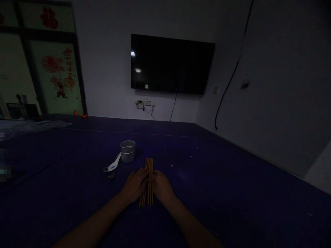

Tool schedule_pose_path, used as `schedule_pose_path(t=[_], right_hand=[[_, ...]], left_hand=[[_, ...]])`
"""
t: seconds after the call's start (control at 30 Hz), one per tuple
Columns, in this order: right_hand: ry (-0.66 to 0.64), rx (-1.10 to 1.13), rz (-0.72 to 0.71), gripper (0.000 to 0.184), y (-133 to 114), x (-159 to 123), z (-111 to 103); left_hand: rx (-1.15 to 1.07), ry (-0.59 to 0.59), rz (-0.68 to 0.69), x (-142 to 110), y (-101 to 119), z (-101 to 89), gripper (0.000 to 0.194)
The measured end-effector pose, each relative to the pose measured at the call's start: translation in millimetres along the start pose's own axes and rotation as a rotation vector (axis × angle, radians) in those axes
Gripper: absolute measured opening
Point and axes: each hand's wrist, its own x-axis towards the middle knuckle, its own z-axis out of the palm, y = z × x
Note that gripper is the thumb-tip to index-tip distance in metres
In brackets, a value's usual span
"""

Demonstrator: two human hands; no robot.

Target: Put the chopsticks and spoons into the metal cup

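A bundle of wooden chopsticks (150, 193) lies lengthwise on the dark blue surface, its lower ends spread into two groups. My left hand (134, 185) rests along the left side of the bundle, with fingers and thumb against the sticks. From the right side, my right hand (161, 186) presses its curled fingers on the same chopsticks; some of its fingertips are hidden. Left of the far ends stands a metal cup (128, 152), upright. Beside that cup lie a white spoon (114, 163) with a blue mark and darker metal spoons (111, 177), partly covered by it.
The blue surface (232, 193) reaches to the walls, with small white specks on it. Clear plastic sheeting (33, 126) and orange items (83, 116) lie far left. A black television (172, 65) hangs above wall sockets (148, 103). A dark cable (232, 74) hangs at right.
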Motion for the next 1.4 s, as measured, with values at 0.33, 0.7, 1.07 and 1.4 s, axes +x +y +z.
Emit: schedule_pose_path(t=[0.33, 0.7, 1.07, 1.4], right_hand=[[0.008, 0.000, 0.008, 0.041, -1.0, -1.9, -1.2], [0.011, -0.026, 0.020, 0.038, -3.6, -3.4, -2.2], [-0.003, -0.071, 0.063, 0.033, -1.3, 0.7, 0.4], [0.040, -0.074, 0.093, 0.026, 5.7, 3.0, 8.9]], left_hand=[[-0.056, 0.082, 0.029, -0.6, 4.6, -5.1, 0.041], [-0.141, 0.201, 0.173, -0.5, 8.8, -9.2, 0.010], [-0.158, 0.188, 0.339, -2.3, 9.3, -5.3, 0.009], [-0.089, 0.124, 0.289, -3.2, 9.4, -8.3, 0.024]])
